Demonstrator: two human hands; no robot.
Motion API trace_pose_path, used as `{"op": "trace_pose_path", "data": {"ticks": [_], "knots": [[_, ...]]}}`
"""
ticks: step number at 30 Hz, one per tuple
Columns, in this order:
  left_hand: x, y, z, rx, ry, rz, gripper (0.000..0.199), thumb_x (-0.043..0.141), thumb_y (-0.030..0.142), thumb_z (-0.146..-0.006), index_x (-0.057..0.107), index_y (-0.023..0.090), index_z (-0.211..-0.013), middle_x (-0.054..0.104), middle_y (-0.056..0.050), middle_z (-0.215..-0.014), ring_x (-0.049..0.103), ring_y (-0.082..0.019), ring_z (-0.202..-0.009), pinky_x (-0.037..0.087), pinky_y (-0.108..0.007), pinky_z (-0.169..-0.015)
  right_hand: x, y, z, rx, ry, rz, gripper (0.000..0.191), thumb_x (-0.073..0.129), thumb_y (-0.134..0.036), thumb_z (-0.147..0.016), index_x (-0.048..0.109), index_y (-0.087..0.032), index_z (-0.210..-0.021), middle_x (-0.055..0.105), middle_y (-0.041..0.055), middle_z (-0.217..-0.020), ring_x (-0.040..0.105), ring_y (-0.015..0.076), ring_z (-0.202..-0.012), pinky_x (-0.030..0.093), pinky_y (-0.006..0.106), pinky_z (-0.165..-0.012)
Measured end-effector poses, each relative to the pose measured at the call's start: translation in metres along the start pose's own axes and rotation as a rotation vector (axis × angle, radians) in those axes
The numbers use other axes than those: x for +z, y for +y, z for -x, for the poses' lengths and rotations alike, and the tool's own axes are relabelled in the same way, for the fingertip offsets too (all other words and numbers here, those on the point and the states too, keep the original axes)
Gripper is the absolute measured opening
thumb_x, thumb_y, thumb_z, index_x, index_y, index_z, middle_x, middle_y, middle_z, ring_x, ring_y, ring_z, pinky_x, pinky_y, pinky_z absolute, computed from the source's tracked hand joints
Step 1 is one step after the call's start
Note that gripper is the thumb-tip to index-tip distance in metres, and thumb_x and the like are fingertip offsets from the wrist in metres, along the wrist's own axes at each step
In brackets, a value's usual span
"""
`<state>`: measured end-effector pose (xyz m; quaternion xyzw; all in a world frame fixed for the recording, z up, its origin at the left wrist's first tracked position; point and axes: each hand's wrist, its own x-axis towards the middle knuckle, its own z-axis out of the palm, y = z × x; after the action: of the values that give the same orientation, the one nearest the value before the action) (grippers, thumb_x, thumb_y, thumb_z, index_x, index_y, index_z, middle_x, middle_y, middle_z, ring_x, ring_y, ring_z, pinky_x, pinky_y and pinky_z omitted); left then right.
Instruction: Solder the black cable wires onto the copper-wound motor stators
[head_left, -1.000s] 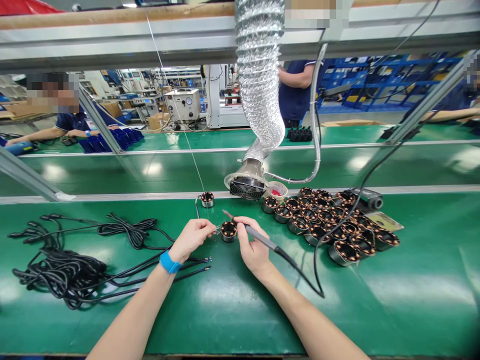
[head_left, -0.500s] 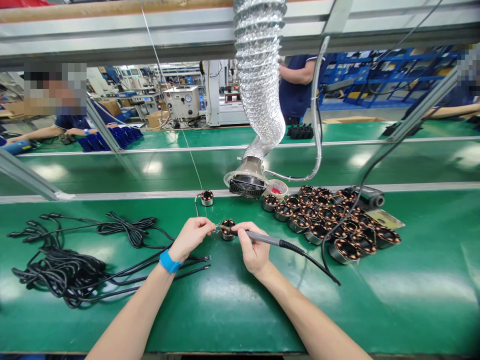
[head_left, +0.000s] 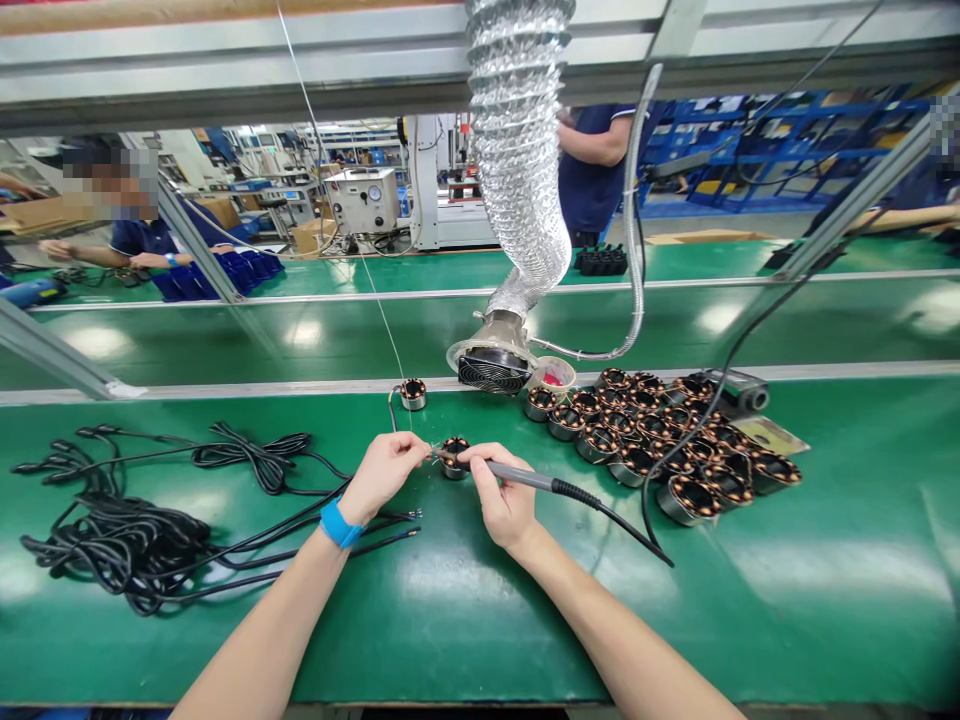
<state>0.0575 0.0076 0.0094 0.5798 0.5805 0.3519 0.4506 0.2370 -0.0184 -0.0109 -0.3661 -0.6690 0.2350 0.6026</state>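
Pinching fine wires [head_left: 435, 454], the left hand [head_left: 382, 475] faces a soldering iron [head_left: 521, 475] clamped in the right hand [head_left: 504, 503], while between them on the green bench [head_left: 465, 620] sits 1 copper-wound ring [head_left: 455, 472], probably rigid but fragile on top, so best held by its metal wall [head_left: 458, 475].

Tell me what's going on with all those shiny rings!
The person's right hand holds a grey, pen-shaped tool, and the left hand pinches thin, pale wires. The tool's tip is close to them, beside a round silver ring with copper coils. More copper-coiled rings are grouped on the right; black cables lie heaped on the left.
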Motion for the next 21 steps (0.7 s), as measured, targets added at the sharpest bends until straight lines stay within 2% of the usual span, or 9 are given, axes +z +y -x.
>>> {"op": "trace_pose_path", "data": {"ticks": [5, 13, 21], "knots": [[0.0005, -0.0001, -0.0005, 0.006, 0.003, 0.008, 0.033, 0.062, 0.046, -0.075, 0.060, 0.015, -0.065, 0.046, 0.003, -0.056, 0.032, -0.008, -0.049, 0.021, -0.023, -0.046, -0.0004, -0.0008, 0.0010, 0.012, -0.006, 0.018, 0.020, 0.048, -0.025, -0.094, 0.067, -0.021, -0.087, 0.070, 0.0022, -0.076, 0.066, 0.0173, -0.071, 0.050, 0.029, -0.065], [0.0004, -0.0026, -0.0013, 0.004, -0.003, 0.003, 0.033, 0.061, 0.045, -0.077, 0.058, 0.015, -0.064, 0.044, 0.004, -0.056, 0.031, -0.008, -0.048, 0.020, -0.022, -0.046, -0.0016, -0.0018, 0.0008, 0.021, 0.101, 0.023, 0.022, 0.048, -0.026, -0.093, 0.068, -0.021, -0.086, 0.069, 0.0026, -0.076, 0.066, 0.0180, -0.069, 0.053, 0.032, -0.068], [0.0008, -0.0009, -0.0002, 0.003, -0.009, -0.010, 0.033, 0.061, 0.045, -0.077, 0.059, 0.015, -0.064, 0.044, 0.004, -0.055, 0.032, -0.008, -0.049, 0.021, -0.023, -0.047, -0.0007, 0.0000, 0.0014, 0.001, 0.088, 0.018, 0.021, 0.048, -0.025, -0.093, 0.067, -0.021, -0.086, 0.068, 0.0020, -0.074, 0.065, 0.0171, -0.066, 0.052, 0.031, -0.066]]}}
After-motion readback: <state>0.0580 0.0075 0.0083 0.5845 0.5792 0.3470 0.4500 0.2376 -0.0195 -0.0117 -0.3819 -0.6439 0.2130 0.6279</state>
